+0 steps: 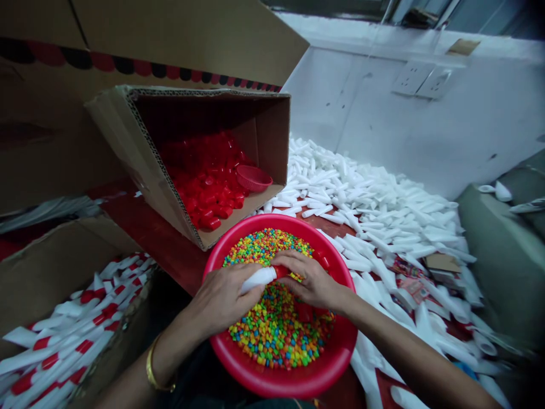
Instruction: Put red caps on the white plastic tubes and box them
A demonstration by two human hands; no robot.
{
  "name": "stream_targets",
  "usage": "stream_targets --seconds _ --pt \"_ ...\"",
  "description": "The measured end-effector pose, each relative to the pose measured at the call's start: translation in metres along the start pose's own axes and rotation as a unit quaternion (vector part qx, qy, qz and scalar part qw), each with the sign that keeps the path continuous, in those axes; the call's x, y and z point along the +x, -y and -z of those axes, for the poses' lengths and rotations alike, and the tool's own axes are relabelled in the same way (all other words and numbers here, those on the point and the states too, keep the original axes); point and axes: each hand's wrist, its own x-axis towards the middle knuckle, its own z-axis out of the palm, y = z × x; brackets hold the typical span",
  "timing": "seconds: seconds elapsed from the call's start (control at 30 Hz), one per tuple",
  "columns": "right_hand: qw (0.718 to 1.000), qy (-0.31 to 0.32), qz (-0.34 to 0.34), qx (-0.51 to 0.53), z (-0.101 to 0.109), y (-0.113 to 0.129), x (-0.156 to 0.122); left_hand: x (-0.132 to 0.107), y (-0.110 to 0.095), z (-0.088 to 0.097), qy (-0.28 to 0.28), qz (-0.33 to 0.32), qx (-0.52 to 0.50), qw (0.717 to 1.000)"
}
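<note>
Over a red basin (283, 386) of small multicoloured candies (272, 335), my two hands meet at one white plastic tube (259, 279). My left hand (227, 295), with a gold bangle on its wrist, is closed around the tube's body. The fingers of my right hand (313, 278) are closed on the red cap (280, 272) at the tube's end. Whether the cap is fully seated I cannot tell. A few loose red caps lie among the candies beside and beneath my right hand, partly hidden by it.
A tipped cardboard box (272, 133) behind the basin holds many red caps (208, 187) and a small red basket (254, 178). White tubes (366, 193) are heaped along the wall at right. Capped tubes fill another carton (128, 233) at lower left.
</note>
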Motion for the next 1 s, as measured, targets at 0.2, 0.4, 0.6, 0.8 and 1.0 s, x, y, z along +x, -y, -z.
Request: stream_targets --seconds 0.2,0.4,0.6,0.8,1.0 --pt "0.998 0.06 -0.018 0.025 0.001 0.004 0.003 0.004 0.004 -0.005 -0.001 -0.052 0.031 0.998" --pt "0.932 0.103 -0.333 0.099 -0.001 0.007 0.012 0.007 0.004 -0.016 -0.052 -0.083 0.063 0.993" --pt "0.991 0.087 -0.103 0.012 0.019 0.019 0.014 0.007 0.011 -0.02 -0.063 -0.077 0.023 0.995" --pt "0.975 0.114 -0.164 0.096 0.012 0.028 0.016 -0.005 0.007 -0.019 -0.134 -0.147 0.141 0.97" --pt "0.932 0.177 -0.268 -0.17 0.024 0.045 0.003 -0.06 0.046 0.008 -0.26 -0.012 0.199 0.945"
